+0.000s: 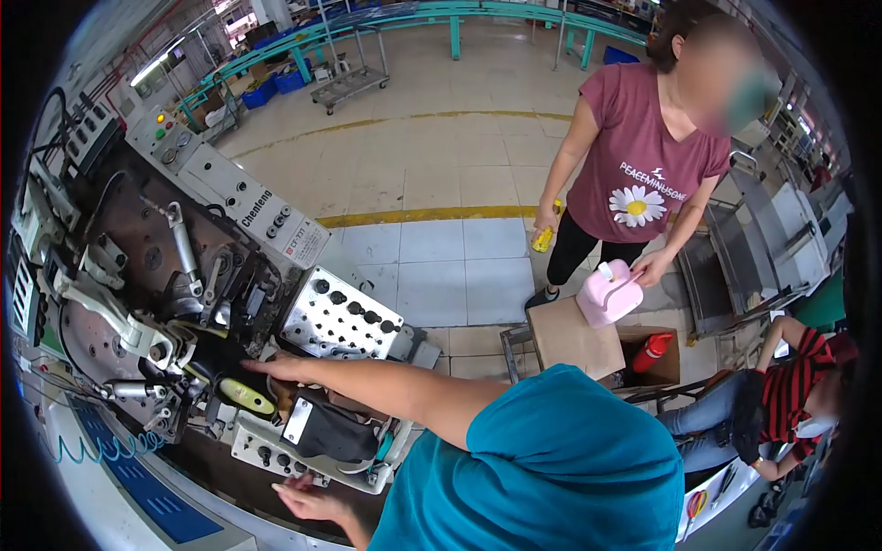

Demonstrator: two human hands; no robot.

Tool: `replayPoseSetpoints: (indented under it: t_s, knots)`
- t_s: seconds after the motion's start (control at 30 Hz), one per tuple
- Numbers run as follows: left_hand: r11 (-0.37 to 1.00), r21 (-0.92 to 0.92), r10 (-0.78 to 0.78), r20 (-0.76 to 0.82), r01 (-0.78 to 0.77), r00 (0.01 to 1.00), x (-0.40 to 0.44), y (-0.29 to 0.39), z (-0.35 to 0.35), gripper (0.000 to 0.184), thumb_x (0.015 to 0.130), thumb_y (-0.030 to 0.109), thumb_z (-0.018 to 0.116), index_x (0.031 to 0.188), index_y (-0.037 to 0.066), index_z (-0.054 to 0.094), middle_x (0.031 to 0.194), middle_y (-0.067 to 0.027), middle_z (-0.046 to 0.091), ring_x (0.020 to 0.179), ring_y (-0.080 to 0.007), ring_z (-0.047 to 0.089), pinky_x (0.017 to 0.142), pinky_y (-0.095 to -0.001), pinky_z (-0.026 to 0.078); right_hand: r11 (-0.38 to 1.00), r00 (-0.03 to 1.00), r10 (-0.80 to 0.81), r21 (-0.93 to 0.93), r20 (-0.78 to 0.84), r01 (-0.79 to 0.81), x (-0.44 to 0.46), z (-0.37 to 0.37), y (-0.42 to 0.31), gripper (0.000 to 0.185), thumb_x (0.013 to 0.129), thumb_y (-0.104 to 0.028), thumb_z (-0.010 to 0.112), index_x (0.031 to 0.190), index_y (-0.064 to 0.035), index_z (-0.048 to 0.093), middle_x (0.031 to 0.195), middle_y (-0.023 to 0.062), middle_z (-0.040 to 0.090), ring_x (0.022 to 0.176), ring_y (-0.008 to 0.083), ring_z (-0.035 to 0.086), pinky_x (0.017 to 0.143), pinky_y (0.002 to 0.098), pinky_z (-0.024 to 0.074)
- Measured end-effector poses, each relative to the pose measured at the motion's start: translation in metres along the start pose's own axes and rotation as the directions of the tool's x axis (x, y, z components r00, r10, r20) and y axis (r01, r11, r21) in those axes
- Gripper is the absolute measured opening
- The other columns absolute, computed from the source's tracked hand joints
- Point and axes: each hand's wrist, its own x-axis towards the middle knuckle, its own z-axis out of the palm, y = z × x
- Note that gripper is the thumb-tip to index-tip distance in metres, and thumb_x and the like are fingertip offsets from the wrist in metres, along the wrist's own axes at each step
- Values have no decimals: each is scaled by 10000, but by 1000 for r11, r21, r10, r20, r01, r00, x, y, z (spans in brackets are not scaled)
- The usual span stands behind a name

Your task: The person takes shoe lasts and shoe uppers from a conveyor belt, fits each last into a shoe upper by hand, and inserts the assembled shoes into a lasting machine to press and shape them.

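My right hand [280, 367] reaches into the machine, its fingers stretched out to the edge of a black shoe upper [219, 356]. The upper sits in the machine's metal clamps [152, 342]. A yellow-green, sole-shaped last end [246, 397] shows at its near end. Lower down, my left hand [308, 500] hangs beside a small white knob panel [266, 450], fingers loosely apart and nothing visible in them. Between my arms lies a dark grey fabric-covered piece [333, 427] whose kind I cannot make out.
A knob-covered control box [340, 317] stands just beyond my right forearm. Across the aisle a person in a maroon shirt [634, 156] holds a pink jug [610, 292] over a cardboard box [574, 340]. Another person in red-black stripes [790, 390] sits at right.
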Motion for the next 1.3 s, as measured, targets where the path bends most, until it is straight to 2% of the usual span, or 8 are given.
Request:
replayPoseSetpoints:
  t_s: [0.1,0.13,0.17,0.27,0.47,0.53,1.0,1.3]
  knots:
    - [972,-10,196,576,-233,794,2,91,46,208,1016,134,559,1012,-46,663,732,-74,631,600,-131,568,559,-290,468,992,996,-91,89,7,90,20,2,24,897,885,-682,633,1480,-29,472,1476,171,520,1337,273,489,1114,384,388]
    - [980,26,117,724,-196,680,-11,139,73,145,971,66,598,997,-46,687,708,-71,646,567,-144,581,555,-298,478,997,998,-57,55,-39,59,15,2,19,763,862,-736,612,1103,-13,584,1085,151,603,984,242,570,864,380,452]
    - [957,-131,229,889,-260,397,-12,177,101,123,926,58,655,964,-49,703,700,-81,666,539,-159,593,549,-290,487,999,996,-26,22,-85,28,11,3,13,809,838,-790,590,725,3,697,695,131,686,631,212,650,614,377,515]
    - [932,-348,273,856,-100,-439,-10,271,178,142,812,96,780,910,-5,756,771,-135,736,540,-207,660,560,-277,529,999,999,-36,9,-37,36,-10,0,-10,831,827,-808,582,680,4,668,602,111,634,527,186,592,523,366,466]
    - [708,-706,694,695,-1,-189,-38,307,251,237,920,199,673,1078,24,695,759,-132,704,579,-189,658,527,-276,561,991,971,100,-63,-217,-117,39,12,44,1030,754,-886,570,971,113,694,995,222,709,900,269,693,785,449,545]
    - [547,-837,837,546,19,-31,-47,312,268,262,935,210,657,1122,31,696,766,-138,705,577,-199,657,535,-290,570,981,986,163,-97,-34,-166,21,-1,21,1211,788,-875,537,1466,118,388,1383,267,534,1240,325,547,1026,432,456]
    - [501,-747,830,271,-438,487,-69,332,255,260,998,303,584,1066,92,721,767,-79,707,553,-211,644,459,-290,552,959,959,282,-27,36,-281,44,3,46,1222,757,-881,555,1320,202,501,1375,319,538,1298,362,536,1063,417,433]
    - [528,-752,839,390,-396,379,-51,326,247,291,1001,324,581,1194,121,663,873,-97,732,566,-209,647,450,-282,540,979,975,204,-38,92,-201,30,-28,14,952,802,-838,567,983,89,684,806,159,682,736,217,652,690,395,532]
